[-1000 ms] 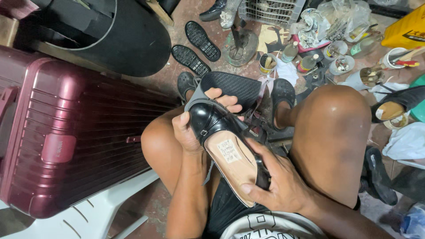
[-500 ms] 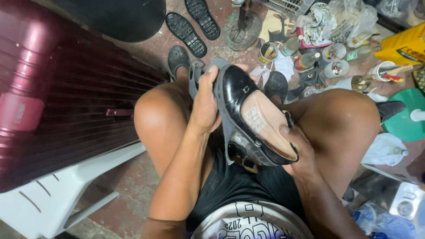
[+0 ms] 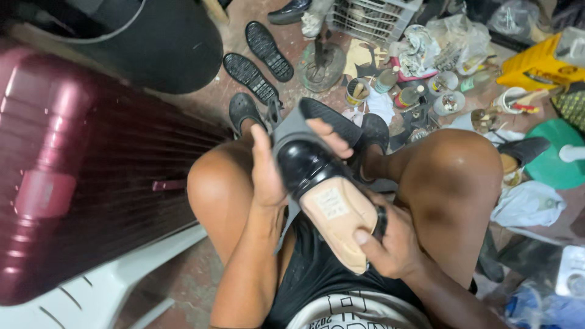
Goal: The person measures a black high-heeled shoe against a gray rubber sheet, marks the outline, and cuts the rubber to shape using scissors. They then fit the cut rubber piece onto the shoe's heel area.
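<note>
The person sits low with bare knees apart, and in the middle of the frame both hands hold one black shoe (image 3: 323, 183) over the lap. The left hand (image 3: 268, 176) is closed around the shiny toe end, thumb up along the left side and fingers folded over the top. The right hand (image 3: 390, 244) is closed on the heel end from below, its thumb pressed on the beige insole (image 3: 338, 216). The insole lies flat inside the shoe and has a small pale label near its front. A grey sole (image 3: 289, 131) stands out behind the toe, under the left hand; I cannot tell if it is already fixed to the shoe or only held against it.

As I judge it, the work on this shoe is somewhere in the middle: the insole is in place, but no glue, brush or tool is in either hand.

At the left of the frame lies a dark red suitcase (image 3: 79, 170), and under it a white plastic chair (image 3: 109, 292). In the upper middle, two loose black soles (image 3: 259, 58) lie on the floor. In the upper right there are small jars and tins (image 3: 420, 91) near a yellow box (image 3: 536, 64), and at the right edge a green lid (image 3: 551, 158).
</note>
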